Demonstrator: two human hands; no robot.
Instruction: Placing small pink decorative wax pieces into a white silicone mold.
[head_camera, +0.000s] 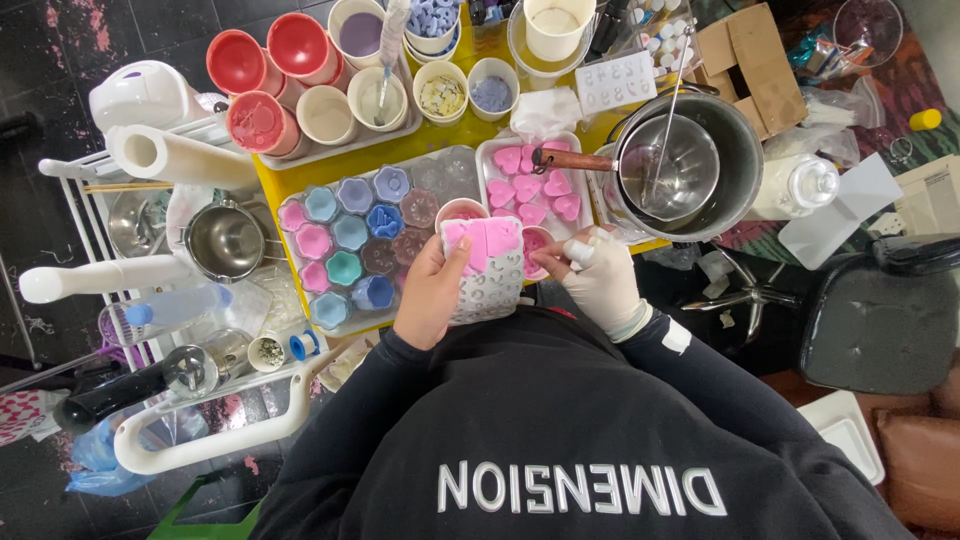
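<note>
My bare left hand (428, 292) grips a white silicone mould (487, 285) by its left side, held over my lap at the table edge. Pink blocks (480, 240) fill the mould's top rows; the lower cavities look empty. My right hand (603, 285) wears a white glove and is closed around a small white bottle (579, 250), its tip close to the mould's right edge. Just behind the mould stand two small cups with pink contents (462, 211), and a tray of pink heart shapes (530, 185).
A clear tray of coloured flower-shaped moulds (350, 240) lies left of my hands on the yellow table (272, 185). A steel pot with a nested saucepan (690, 165) stands to the right. Red and cream cups (300, 80) sit behind. A rack with pots (225, 240) is left; a chair (880, 320) right.
</note>
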